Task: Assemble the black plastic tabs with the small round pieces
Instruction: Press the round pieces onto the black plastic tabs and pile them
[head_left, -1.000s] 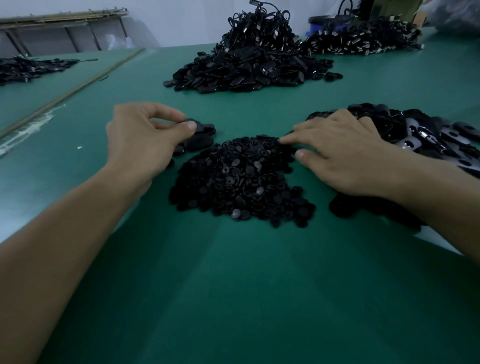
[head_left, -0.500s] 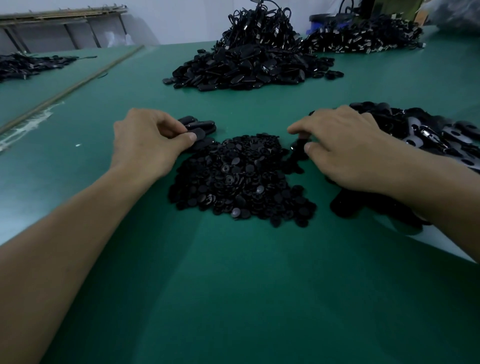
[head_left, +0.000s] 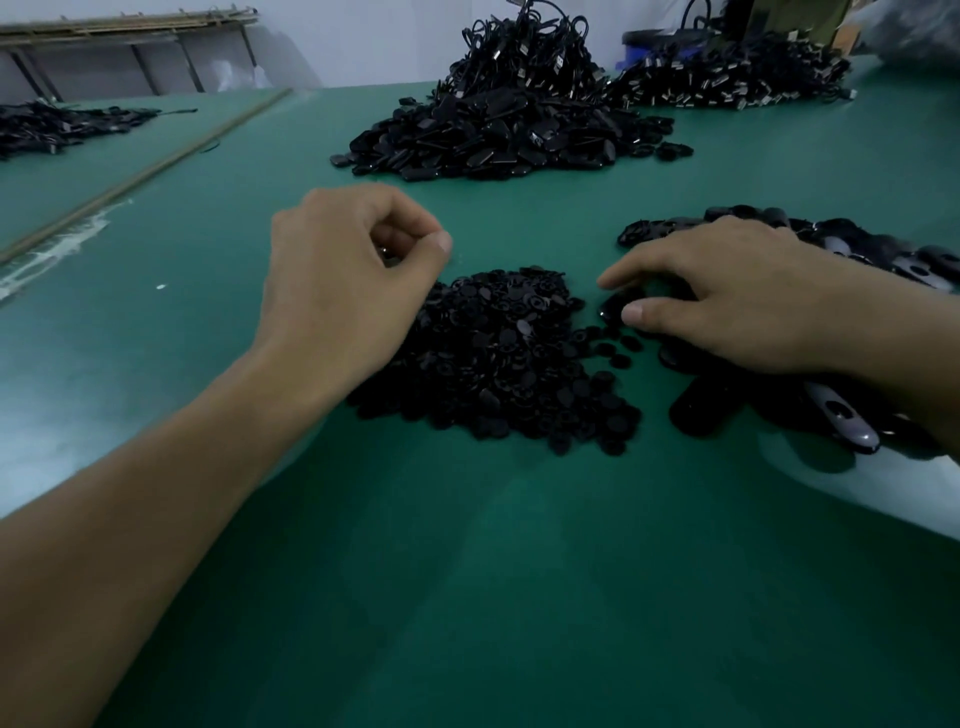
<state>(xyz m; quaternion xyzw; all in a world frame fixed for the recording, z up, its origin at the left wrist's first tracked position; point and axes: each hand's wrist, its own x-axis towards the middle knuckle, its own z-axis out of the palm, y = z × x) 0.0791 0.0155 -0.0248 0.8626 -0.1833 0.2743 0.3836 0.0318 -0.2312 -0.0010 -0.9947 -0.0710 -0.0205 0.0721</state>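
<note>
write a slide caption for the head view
Left hand curled by the pile of small round pieces, right hand on the black tabs, green table

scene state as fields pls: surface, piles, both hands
surface: green table
round-piece pile: centre, near side
tab pile: right of it
left hand: fingers curled, over round-piece pile's left edge; contents unclear
right hand: lies over tab pile, pinches black tab between thumb and forefinger
far heap: black parts with cords, far side
</note>
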